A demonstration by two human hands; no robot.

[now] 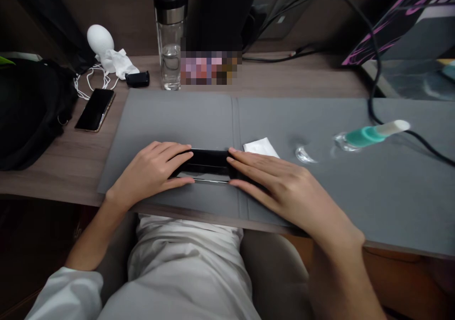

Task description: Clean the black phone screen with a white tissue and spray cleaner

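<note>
Left hand (pixel 149 173) and right hand (pixel 284 187), fingers slightly spread and curved, clasp opposite ends of a slim black case (pixel 204 159), holding it level on the gray desk mat (pixel 170 121)

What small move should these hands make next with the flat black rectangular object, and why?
Probably lift the flat black rectangular object slightly off the grey desk mat, I'd judge, because the left hand and right hand grip it from both ends, with fingers along its far and near edges.
</note>
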